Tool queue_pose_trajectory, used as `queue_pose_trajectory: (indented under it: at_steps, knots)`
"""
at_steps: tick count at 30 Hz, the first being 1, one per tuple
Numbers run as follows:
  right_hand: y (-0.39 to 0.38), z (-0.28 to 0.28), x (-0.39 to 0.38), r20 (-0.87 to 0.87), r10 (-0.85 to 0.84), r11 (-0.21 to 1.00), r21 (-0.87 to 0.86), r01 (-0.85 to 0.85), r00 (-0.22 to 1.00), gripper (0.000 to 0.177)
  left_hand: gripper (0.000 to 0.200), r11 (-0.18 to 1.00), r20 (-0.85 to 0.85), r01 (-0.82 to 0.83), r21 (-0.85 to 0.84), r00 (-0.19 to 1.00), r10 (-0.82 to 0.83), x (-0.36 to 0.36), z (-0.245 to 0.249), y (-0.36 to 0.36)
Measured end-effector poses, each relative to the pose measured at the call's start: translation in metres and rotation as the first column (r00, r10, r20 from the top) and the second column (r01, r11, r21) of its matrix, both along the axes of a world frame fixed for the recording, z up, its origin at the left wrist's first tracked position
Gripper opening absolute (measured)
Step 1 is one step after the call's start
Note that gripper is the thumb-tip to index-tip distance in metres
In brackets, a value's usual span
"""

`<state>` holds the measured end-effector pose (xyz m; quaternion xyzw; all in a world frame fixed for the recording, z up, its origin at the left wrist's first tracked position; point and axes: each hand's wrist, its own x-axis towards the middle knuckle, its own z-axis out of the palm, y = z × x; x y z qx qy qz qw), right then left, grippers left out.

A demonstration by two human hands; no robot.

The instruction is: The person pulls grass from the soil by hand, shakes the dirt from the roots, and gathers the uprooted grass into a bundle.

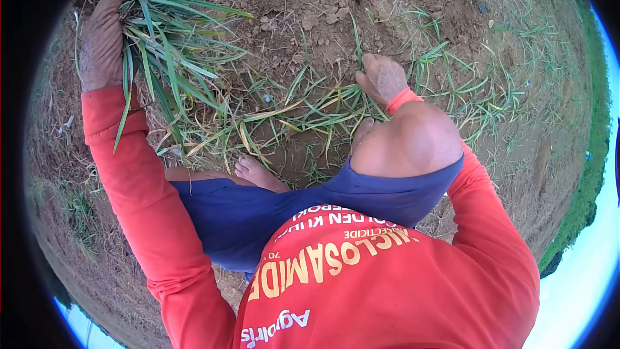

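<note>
At the upper left, my left hand (106, 42) is curled around a thick bunch of long, narrow green leaves (174, 45), which look like grass or young grass-like plants. The bunch fans out to the right of the wrist, and most of the fingers are hidden behind it. My right hand (383, 79) is low to the soil, just beyond my bent right knee. Its fingers are closed at the base of a thin green plant (357, 40) whose blade sticks up past them. How firmly they grip it is hidden.
A loose row of similar green blades (284, 119) lies across the soil between my hands and feet. More tufts (478, 87) grow to the right. Dry brown soil (323, 10) with clods lies ahead. My bare foot (258, 174) and bent knee (416, 139) are close by.
</note>
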<state>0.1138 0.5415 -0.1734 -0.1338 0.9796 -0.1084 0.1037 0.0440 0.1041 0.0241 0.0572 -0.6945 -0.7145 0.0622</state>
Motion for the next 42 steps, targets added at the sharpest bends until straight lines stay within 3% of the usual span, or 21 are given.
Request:
queue_pose_trajectory:
  at_steps: [7,14,20,27,29,32,33,34,36,39,42]
  knots:
    - [0.014,-0.014,0.004,0.098,-0.141,0.986,-0.073,0.149,0.985,0.027,0.032,0.999,-0.017,0.027,-0.027,0.999,-0.028,0.000,-0.004,-0.011]
    - [0.026,-0.010,0.013,0.061,-0.204,0.970,-0.124,0.210,0.977,0.026,0.034,0.999,0.034,0.027,-0.024,0.999,-0.026,-0.006,-0.014,-0.024]
    - [0.028,0.040,0.010,0.164,-0.203,0.965,-0.132,0.226,0.965,0.029,0.035,0.996,-0.008,0.065,-0.066,0.998,-0.066,-0.017,-0.023,-0.025]
    - [0.049,0.141,-0.022,0.317,-0.328,0.865,-0.279,0.418,0.890,0.035,0.036,0.989,-0.024,0.116,-0.088,0.993,-0.119,-0.026,-0.030,-0.017]
    - [0.070,0.128,-0.034,0.360,-0.345,0.805,-0.361,0.471,0.867,0.036,0.036,0.988,-0.039,0.118,-0.098,0.992,-0.123,-0.030,-0.030,-0.016]
    - [0.072,0.066,-0.027,0.224,-0.415,0.851,-0.247,0.463,0.882,0.031,0.037,0.983,-0.045,0.144,-0.114,0.988,-0.149,-0.033,-0.031,-0.012]
    - [0.073,0.047,-0.018,0.309,-0.438,0.759,-0.376,0.531,0.844,0.030,0.037,0.982,-0.049,0.142,-0.124,0.988,-0.149,-0.032,-0.030,-0.014]
    - [0.061,0.051,-0.016,0.312,-0.470,0.738,-0.374,0.561,0.826,0.041,0.037,0.983,-0.056,0.132,-0.131,0.988,-0.140,-0.020,-0.026,-0.013]
    - [0.061,0.024,-0.006,0.445,-0.518,0.647,-0.356,0.675,0.731,0.044,0.037,0.976,-0.052,0.156,-0.155,0.985,-0.166,-0.019,-0.028,-0.014]
    - [0.023,0.026,0.012,0.332,-0.272,0.940,-0.110,0.324,0.903,0.045,0.038,0.973,-0.078,0.162,-0.167,0.981,-0.176,-0.023,-0.025,-0.008]
    - [0.002,0.004,0.039,0.092,-0.093,0.996,0.010,0.092,0.991,0.044,0.031,0.987,-0.092,0.148,-0.063,0.984,-0.153,-0.022,-0.023,0.005]
